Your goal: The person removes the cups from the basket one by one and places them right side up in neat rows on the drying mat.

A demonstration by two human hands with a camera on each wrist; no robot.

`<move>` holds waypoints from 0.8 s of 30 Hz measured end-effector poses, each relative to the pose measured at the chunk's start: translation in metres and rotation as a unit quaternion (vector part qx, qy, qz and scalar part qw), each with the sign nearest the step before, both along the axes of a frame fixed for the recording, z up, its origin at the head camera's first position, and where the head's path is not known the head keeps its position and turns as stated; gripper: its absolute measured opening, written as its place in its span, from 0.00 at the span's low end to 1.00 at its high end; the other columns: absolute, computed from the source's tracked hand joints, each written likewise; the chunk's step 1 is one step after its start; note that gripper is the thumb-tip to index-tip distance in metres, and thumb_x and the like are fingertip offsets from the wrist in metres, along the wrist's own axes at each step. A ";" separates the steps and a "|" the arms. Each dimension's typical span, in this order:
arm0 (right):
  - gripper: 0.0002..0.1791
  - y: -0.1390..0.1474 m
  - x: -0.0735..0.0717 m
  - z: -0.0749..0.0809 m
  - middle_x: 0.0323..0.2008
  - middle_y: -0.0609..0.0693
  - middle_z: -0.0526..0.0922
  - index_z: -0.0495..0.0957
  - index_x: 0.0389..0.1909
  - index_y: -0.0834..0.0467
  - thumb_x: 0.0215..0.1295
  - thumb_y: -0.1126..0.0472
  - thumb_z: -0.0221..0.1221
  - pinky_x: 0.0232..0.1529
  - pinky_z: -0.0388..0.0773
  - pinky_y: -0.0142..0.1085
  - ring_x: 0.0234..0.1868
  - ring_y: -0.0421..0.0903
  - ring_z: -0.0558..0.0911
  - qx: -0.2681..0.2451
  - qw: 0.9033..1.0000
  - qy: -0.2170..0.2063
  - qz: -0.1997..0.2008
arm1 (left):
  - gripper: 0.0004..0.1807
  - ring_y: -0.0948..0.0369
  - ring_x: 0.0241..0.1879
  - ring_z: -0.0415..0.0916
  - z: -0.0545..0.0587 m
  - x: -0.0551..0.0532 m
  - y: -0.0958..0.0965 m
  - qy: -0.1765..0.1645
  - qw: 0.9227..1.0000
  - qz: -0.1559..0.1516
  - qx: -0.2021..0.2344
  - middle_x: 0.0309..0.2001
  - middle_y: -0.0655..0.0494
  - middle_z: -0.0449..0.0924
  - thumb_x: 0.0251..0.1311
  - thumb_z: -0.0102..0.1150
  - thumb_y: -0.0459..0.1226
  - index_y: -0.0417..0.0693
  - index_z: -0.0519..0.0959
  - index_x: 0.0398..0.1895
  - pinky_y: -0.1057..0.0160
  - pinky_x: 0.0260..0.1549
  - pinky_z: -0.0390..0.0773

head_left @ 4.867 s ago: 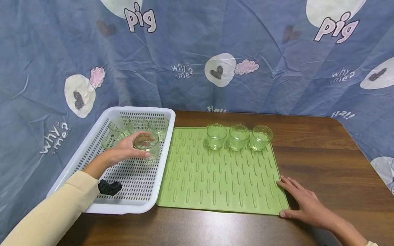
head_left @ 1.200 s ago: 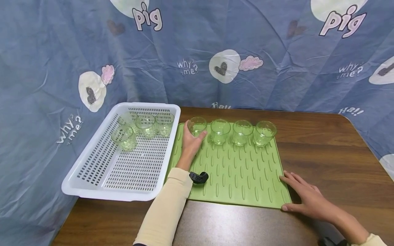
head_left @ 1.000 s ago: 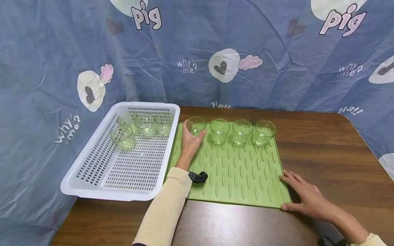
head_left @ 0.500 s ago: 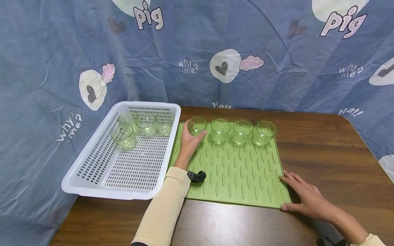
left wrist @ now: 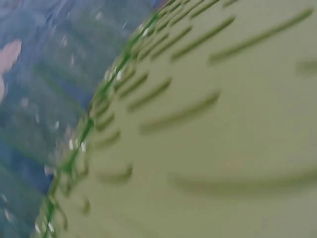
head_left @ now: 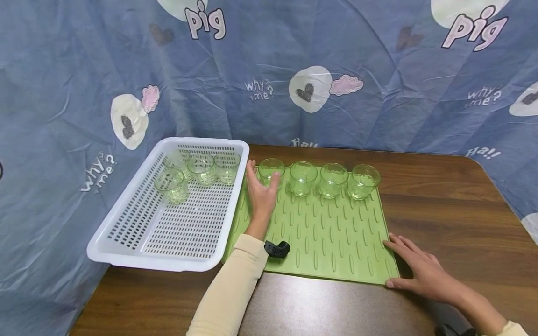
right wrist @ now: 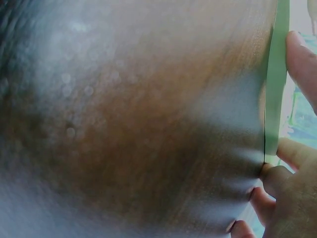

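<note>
The left hand is covering part of the leftmost glass on the mat, and I'm not managing to tell whether the two are touching. The left sleeve is hiding a stretch of the mat's near edge and running out of the head view. At the near right, that view is cropping the right sleeve and a black thing beside it. In the basket, the near glass is overlapping the far-left glass, muddling its base. In the left wrist view, glasses are blurring into the cloth; in the right wrist view, the table is smearing and the right hand is being cut off.
</note>
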State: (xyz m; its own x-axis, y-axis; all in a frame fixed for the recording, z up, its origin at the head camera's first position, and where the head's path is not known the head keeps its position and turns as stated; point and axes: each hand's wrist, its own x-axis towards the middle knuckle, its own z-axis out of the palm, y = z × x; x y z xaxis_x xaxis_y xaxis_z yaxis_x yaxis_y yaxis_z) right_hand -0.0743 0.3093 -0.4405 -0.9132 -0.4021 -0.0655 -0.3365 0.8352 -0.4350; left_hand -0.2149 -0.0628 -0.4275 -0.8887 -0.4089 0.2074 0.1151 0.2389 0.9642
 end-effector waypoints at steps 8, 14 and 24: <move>0.51 0.000 0.001 -0.001 0.74 0.62 0.62 0.64 0.72 0.55 0.49 0.39 0.72 0.51 0.64 0.68 0.77 0.56 0.56 -0.001 1.000 0.010 0.003 | 0.26 0.54 0.67 0.66 0.048 0.013 0.024 0.119 0.991 0.049 -0.020 0.65 0.50 0.71 0.62 0.56 0.36 0.43 0.70 0.64 0.53 0.70 0.66; 0.51 -0.001 0.004 -0.004 0.73 0.63 0.63 0.65 0.71 0.54 0.47 0.40 0.73 0.50 0.64 0.67 0.76 0.58 0.58 -0.003 1.000 0.022 0.001 | 0.18 0.56 0.60 0.70 0.123 0.027 0.015 0.087 0.995 -0.017 0.054 0.60 0.50 0.74 0.62 0.57 0.34 0.41 0.76 0.55 0.54 0.63 0.71; 0.52 -0.001 0.002 -0.002 0.73 0.63 0.62 0.64 0.71 0.54 0.47 0.41 0.73 0.50 0.64 0.69 0.73 0.64 0.60 -0.005 1.000 0.023 0.004 | 0.17 0.61 0.57 0.70 0.225 0.034 -0.054 0.048 0.992 -0.078 -0.084 0.57 0.53 0.75 0.65 0.57 0.40 0.46 0.77 0.55 0.63 0.57 0.73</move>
State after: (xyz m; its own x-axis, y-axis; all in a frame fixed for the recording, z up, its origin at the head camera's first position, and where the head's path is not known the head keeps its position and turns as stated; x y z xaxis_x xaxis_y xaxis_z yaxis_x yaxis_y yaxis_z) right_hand -0.0728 0.3079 -0.4420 -0.9123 -0.4090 -0.0191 -0.3623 0.8281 -0.4278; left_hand -0.1808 -0.1165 -0.2022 -0.9110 -0.2210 0.3482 0.2528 0.3681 0.8948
